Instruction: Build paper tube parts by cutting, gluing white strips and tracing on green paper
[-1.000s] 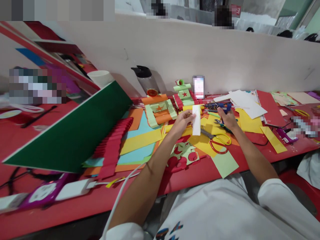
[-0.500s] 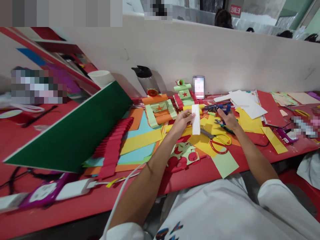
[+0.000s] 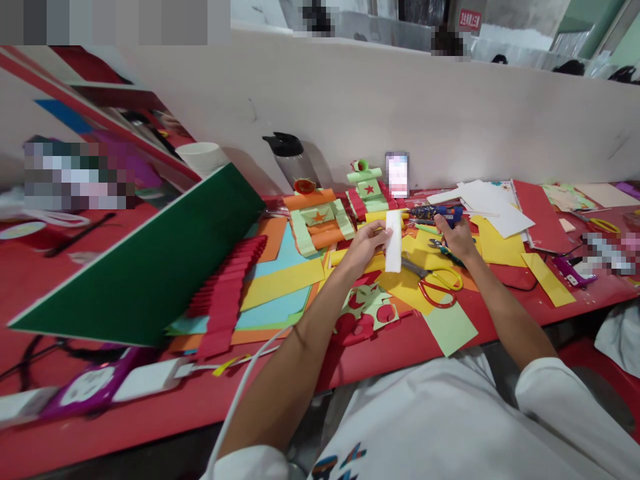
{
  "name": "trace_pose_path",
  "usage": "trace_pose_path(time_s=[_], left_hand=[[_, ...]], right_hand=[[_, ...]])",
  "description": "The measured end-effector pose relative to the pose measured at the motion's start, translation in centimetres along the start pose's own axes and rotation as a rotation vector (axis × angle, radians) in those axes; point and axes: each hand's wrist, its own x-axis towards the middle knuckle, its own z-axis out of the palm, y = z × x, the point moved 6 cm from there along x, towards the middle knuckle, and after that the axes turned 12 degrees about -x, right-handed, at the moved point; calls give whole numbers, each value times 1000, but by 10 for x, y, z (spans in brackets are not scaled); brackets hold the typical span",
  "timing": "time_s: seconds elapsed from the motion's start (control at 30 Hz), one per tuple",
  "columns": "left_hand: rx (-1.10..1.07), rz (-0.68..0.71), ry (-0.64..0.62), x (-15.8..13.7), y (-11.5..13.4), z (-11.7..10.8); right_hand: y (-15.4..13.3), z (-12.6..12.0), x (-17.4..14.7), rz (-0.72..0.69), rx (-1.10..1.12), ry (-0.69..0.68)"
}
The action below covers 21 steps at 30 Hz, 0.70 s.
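My left hand (image 3: pixel 371 243) is closed on a white strip (image 3: pixel 393 250), which stands upright in front of me. A blue glue gun (image 3: pixel 450 214) is gripped in my right hand (image 3: pixel 457 237), its dark speckled front end pointing left toward the strip's upper part. I cannot tell whether its tip touches the strip, which hides it. Below the hands lie scissors (image 3: pixel 440 287) with red and yellow handles, and pliers (image 3: pixel 445 250) close to my right hand. Yellow paper sheets (image 3: pixel 397 283) are spread beneath these tools.
Two paper figures with stars, one orange (image 3: pixel 317 220) and one green (image 3: pixel 369 190), stand behind my left hand. A bottle (image 3: pixel 293 160) and a phone (image 3: pixel 397 175) are along the wall. To the left leans a green board (image 3: pixel 145 267); a white cable (image 3: pixel 250 373) crosses my left forearm.
The white strip and my left hand have shifted very slightly right and down. The glue gun stays in my right hand, almost unmoved.
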Motion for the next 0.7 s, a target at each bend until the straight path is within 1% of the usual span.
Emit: trace_pose_path(time_s=[0.13, 0.27, 0.4, 0.63, 0.7], left_hand=[[-8, 1, -7, 0, 0, 0], [-22, 13, -1, 1, 0, -1], [-47, 14, 15, 1, 0, -3], [-26, 2, -2, 2, -2, -1], [-27, 2, -1, 3, -2, -2]], right_hand=[[0, 0, 0, 13, -13, 1], [-2, 1, -1, 21, -11, -57], [-6, 0, -2, -9, -24, -113], [-9, -2, -3, 15, -19, -81], [-9, -2, -3, 10, -35, -90]])
